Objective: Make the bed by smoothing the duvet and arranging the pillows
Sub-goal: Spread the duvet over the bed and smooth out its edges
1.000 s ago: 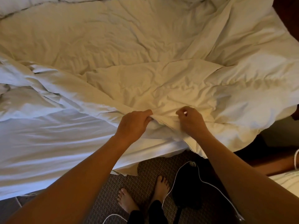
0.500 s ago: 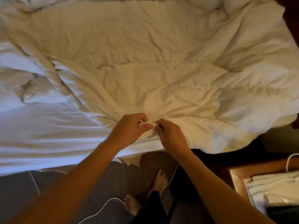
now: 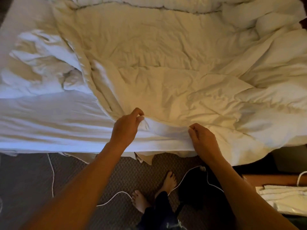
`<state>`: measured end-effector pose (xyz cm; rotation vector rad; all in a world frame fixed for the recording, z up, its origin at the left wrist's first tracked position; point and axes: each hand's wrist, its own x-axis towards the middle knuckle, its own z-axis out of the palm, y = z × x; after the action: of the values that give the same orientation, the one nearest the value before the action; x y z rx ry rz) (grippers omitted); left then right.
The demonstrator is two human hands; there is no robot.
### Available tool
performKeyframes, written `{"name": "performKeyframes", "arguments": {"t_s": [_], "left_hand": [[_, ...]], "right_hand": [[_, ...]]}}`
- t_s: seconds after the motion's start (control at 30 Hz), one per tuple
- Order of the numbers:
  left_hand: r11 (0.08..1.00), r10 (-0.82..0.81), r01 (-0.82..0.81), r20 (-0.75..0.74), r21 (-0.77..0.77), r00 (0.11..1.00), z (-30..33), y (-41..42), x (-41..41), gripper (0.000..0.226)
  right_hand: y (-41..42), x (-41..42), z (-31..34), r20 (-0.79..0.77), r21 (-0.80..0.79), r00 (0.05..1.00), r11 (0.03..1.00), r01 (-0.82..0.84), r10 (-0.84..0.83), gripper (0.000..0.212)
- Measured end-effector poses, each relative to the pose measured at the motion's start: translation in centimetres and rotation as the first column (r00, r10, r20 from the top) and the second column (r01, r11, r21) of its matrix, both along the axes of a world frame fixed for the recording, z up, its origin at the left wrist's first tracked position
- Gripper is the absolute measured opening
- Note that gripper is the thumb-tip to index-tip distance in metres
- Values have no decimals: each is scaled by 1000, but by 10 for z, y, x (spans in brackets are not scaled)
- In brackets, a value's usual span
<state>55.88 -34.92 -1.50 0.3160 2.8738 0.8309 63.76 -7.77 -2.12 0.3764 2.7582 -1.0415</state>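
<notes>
1. Nearest you, your bare feet (image 3: 152, 193) stand on patterned brown carpet (image 3: 126, 176), with a thin white cable (image 3: 113, 199) trailing across it; a dark object right of the feet is too shadowed to identify.
2. At the near right, folded white cloth (image 3: 282, 195) lies on a wooden surface, cut off by the frame edge.
3. Your left hand (image 3: 127, 127) pinches the duvet (image 3: 166, 72) edge between curled fingers and thumb.
4. Your right hand (image 3: 201, 138), fingers curled, grips the same edge just to the right.
5. The creased duvet spreads far and right over the bed; the bare white sheet (image 3: 46, 117) shows at left.
6. Along the far edge, rumpled white bedding blurs together; you cannot make out pillows.
</notes>
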Motion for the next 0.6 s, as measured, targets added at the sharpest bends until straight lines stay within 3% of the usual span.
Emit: {"name": "performKeyframes", "arguments": {"t_s": [0.13, 0.2, 0.3, 0.43, 0.53, 0.6], "left_hand": [[999, -50, 48, 87, 26, 995, 27, -16, 12, 18], [997, -55, 47, 130, 62, 990, 36, -16, 19, 16], [989, 6, -30, 168, 143, 986, 46, -20, 29, 12], [962, -8, -44, 190, 270, 982, 57, -44, 36, 4], [998, -39, 38, 8, 47, 999, 53, -65, 36, 16], [999, 1, -2, -22, -41, 1000, 54, -72, 32, 17]], "right_hand": [[-57, 5, 11, -17, -45, 993, 992, -117, 117, 46], [-90, 2, 16, -77, -98, 978, 974, -203, 196, 42], [-123, -11, 29, -118, -182, 969, 955, -235, 216, 17], [-122, -26, 53, -82, -209, 972, 950, -231, 219, 22], [-111, -33, 76, -63, -210, 975, 952, -222, 213, 30], [-108, -37, 97, -66, -217, 976, 952, -215, 205, 34]]}}
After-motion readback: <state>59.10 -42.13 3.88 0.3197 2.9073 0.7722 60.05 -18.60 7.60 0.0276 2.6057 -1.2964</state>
